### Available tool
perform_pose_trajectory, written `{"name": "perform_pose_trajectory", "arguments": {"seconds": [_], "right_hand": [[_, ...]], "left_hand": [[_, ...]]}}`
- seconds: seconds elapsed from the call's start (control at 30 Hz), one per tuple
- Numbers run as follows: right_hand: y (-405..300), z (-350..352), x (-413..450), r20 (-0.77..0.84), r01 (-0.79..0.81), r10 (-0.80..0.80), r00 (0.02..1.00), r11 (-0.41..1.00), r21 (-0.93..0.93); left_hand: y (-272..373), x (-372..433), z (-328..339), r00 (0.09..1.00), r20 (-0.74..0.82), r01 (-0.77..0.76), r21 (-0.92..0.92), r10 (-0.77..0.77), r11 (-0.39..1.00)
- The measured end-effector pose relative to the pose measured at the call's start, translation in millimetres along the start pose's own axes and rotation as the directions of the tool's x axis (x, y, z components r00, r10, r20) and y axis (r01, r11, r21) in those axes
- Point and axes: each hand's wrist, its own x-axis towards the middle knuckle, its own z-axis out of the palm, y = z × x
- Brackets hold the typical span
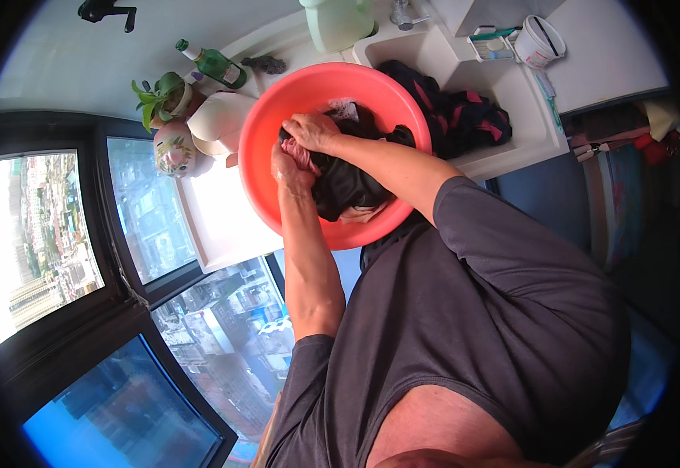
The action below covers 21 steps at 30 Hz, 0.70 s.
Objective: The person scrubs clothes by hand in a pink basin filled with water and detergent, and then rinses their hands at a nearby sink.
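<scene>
A round red plastic basin (264,193) stands on the white washing counter before me, with wet dark clothes (346,184) and some suds in it. Both my hands are over its left part, close together. My left hand (290,169) grips a bunched pink and dark piece of wet cloth (298,153) from below. My right hand (313,131) is closed on the upper end of the same bunch. A pale pink piece of cloth (366,213) shows at the near side of the dark clothes.
Dark and pink garments (463,117) lie in the sink (542,140) at the right, below a tap (403,16). Behind the basin stands a pale green jug (340,23). A green glass bottle (220,67), a potted plant (167,99) and a painted round pot (174,149) are at the left, near windows.
</scene>
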Motion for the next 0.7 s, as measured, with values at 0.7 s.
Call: {"name": "perform_pose_trajectory", "arguments": {"seconds": [0.7], "right_hand": [[13,-32,-3,0.490,-0.479,0.316,0.813,0.840,0.254]], "left_hand": [[0,-27,10,0.983,0.000,0.184,-0.017,-0.184,0.983]]}}
